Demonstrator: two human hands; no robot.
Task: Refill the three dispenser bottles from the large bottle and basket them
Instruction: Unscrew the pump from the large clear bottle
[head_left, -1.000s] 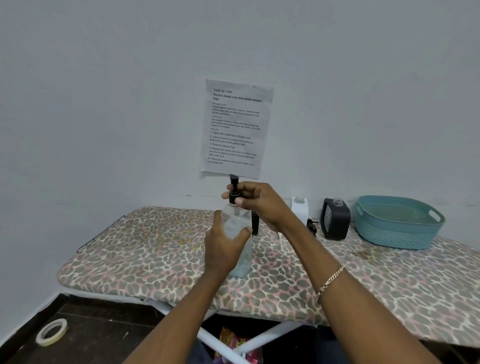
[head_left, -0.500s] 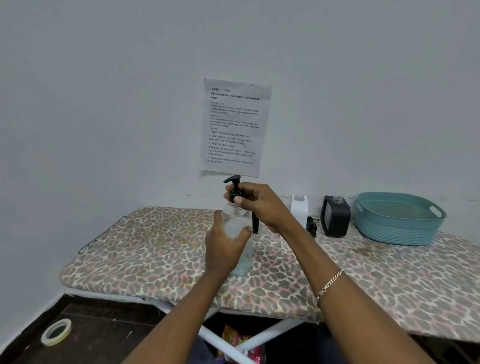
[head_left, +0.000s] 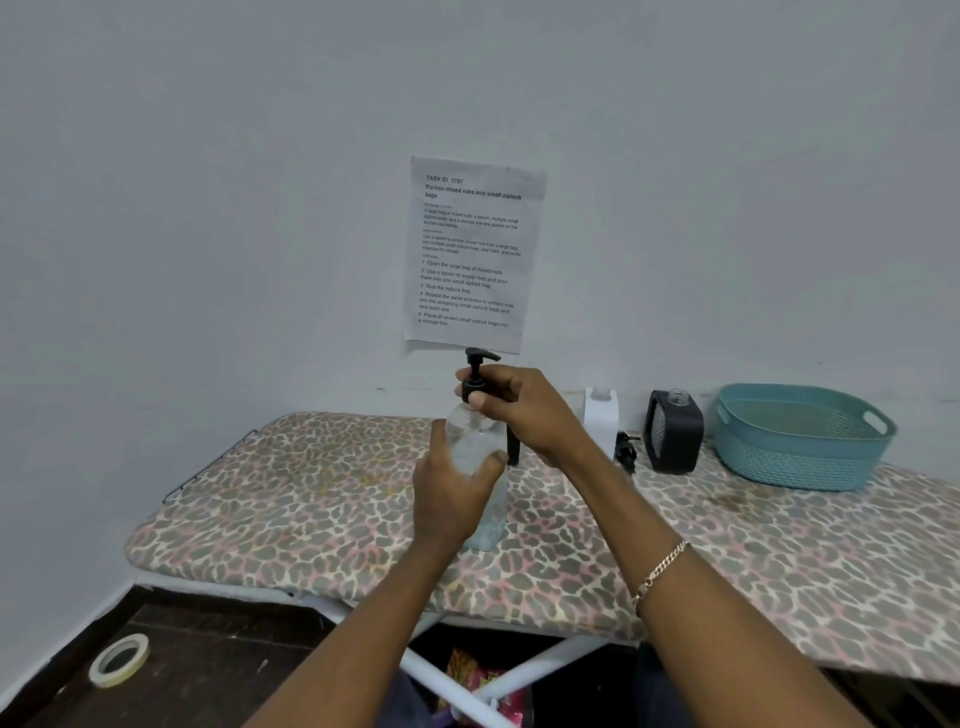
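Observation:
A clear dispenser bottle (head_left: 480, 441) stands upright on the leopard-print board (head_left: 322, 488). My left hand (head_left: 452, 499) grips its body from the left. My right hand (head_left: 514, 410) pinches the collar of its black pump head (head_left: 477, 366), whose nozzle points right. Behind my right wrist stand a white dispenser bottle (head_left: 601, 415) and a black dispenser bottle (head_left: 672, 431), both with open necks. A black pump (head_left: 626, 452) lies between them. Part of a dark object (head_left: 513, 449) shows behind the clear bottle. The teal basket (head_left: 800, 436) sits at the far right with nothing visible in it.
A printed sheet (head_left: 472, 254) is taped to the wall above the board. A roll of tape (head_left: 118, 661) lies on the dark floor at the lower left. Colourful packaging (head_left: 472, 675) shows under the board between its white legs.
The pump head's nozzle has turned from end-on, to the left, then round to the right under my right hand. The bottle and my left hand stay in place.

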